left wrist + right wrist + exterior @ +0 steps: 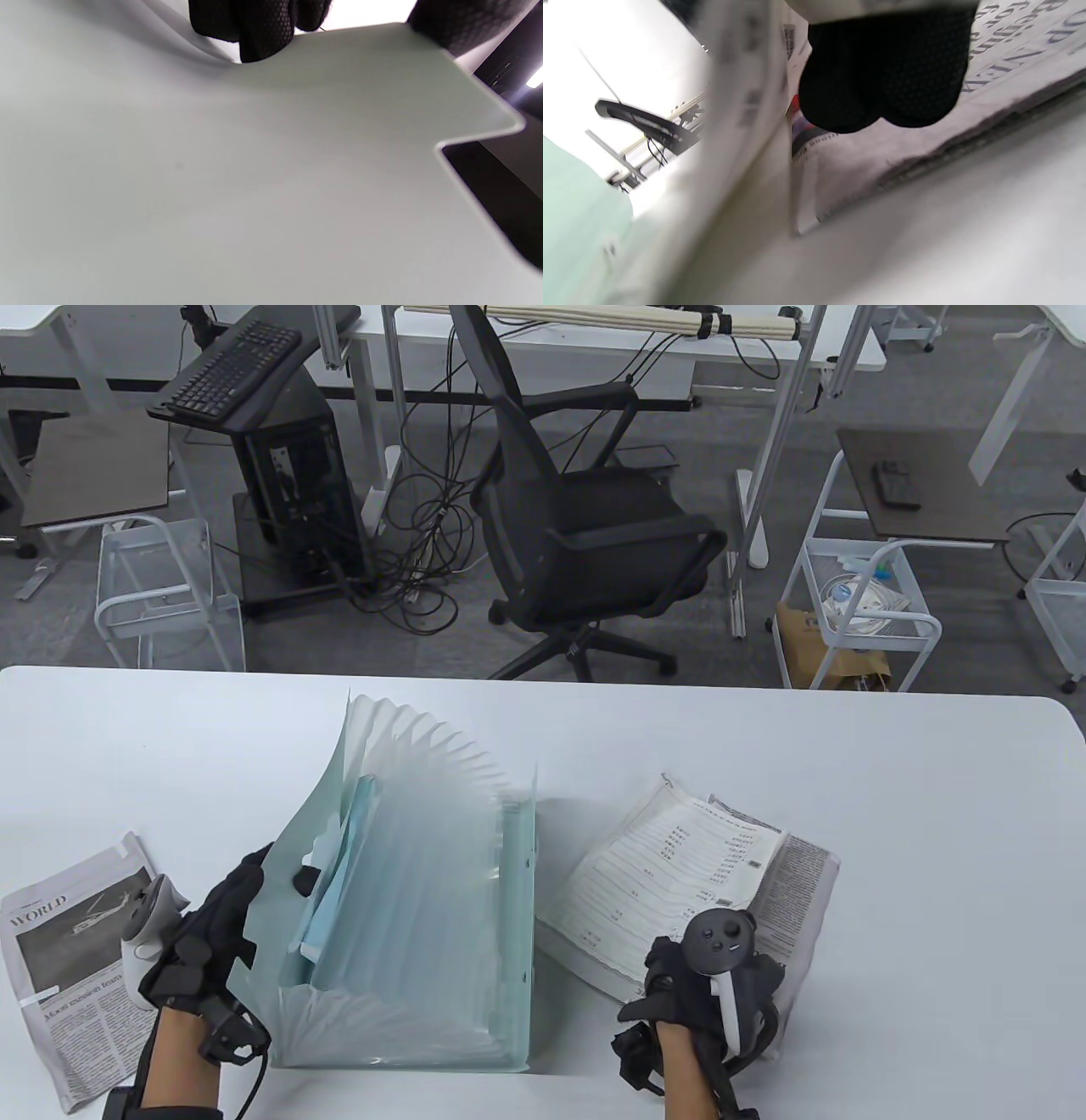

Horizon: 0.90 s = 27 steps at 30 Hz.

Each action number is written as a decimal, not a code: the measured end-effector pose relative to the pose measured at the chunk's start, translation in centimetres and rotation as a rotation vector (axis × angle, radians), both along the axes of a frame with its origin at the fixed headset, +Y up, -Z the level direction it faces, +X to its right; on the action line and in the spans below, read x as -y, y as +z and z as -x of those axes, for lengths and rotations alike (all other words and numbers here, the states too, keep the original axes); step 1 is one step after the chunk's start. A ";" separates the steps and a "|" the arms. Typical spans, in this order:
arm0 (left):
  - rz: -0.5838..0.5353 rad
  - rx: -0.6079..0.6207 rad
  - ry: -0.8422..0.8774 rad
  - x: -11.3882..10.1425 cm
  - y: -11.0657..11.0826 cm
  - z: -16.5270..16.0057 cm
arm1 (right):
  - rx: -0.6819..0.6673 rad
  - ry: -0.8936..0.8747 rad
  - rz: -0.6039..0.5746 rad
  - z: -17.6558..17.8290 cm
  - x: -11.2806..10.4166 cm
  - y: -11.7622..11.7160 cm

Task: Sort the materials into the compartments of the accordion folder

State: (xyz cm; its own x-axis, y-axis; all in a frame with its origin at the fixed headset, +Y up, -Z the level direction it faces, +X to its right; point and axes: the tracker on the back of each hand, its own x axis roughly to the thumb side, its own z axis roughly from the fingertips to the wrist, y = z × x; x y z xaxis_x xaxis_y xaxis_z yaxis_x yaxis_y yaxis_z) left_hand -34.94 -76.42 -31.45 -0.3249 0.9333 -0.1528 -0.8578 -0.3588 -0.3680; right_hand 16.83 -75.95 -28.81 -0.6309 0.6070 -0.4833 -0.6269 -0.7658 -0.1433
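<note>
A translucent green accordion folder (424, 916) stands fanned open at the table's middle, with pale blue sheets (339, 882) in a compartment near its left side. My left hand (246, 899) grips the folder's front flap at its left edge. The flap (271, 178) fills the left wrist view, with gloved fingers (263, 34) at its top edge. My right hand (704, 976) holds the near edge of white printed sheets (670, 865) that lie on a folded newspaper (806, 882). In the right wrist view my fingers (882, 76) sit under the lifted sheet (742, 93), above the newspaper (1009, 59).
A second folded newspaper (68, 959), headed WORLD, lies at the table's near left by my left hand. The white table (933, 831) ends beyond the folder. A black office chair (585, 517) and carts stand on the floor behind it.
</note>
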 end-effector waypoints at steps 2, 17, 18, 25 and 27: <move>0.001 -0.001 0.005 0.0 0.0 0.0 | 0.016 -0.075 -0.035 -0.9 -0.2 0.3; 0.010 -0.002 0.044 -0.1 0.2 0.3 | 0.019 -0.355 -0.212 -3.7 -3.8 1.7; 0.009 -0.001 0.044 -0.1 0.2 0.3 | 0.011 -0.364 -0.218 -3.7 -4.1 1.8; 0.013 0.001 0.053 -0.1 0.2 0.4 | -0.049 -0.378 -0.265 -3.5 -7.7 1.9; 0.011 0.000 0.048 -0.1 0.2 0.4 | -0.048 -0.374 -0.288 -3.5 -8.7 1.9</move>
